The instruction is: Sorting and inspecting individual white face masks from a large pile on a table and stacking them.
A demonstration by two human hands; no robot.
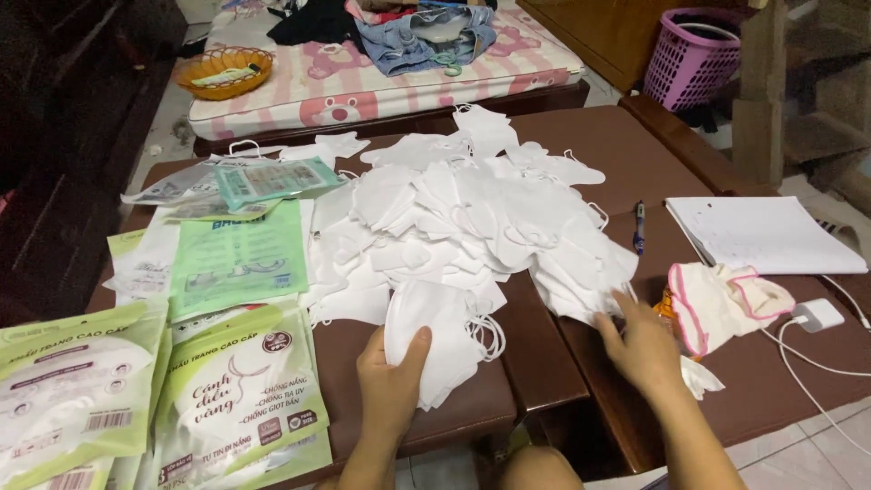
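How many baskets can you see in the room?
2. An orange basket sits on the pink mattress's left end; a purple laundry basket stands on the floor at upper right. Others may lie out of view.

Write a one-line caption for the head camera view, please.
Left hand holds a stack of white face masks while the right hand reaches into the mask pile on a brown table.

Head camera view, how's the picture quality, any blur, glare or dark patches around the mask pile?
Head view: soft and slightly blurred overall. The white mask pile is bright, its folds washed out. The right hand reaching its edge is a little smeared, while the left hand holding a mask stack is clearer. The dark furniture at left sinks into shadow. The green packets show mild sheen.
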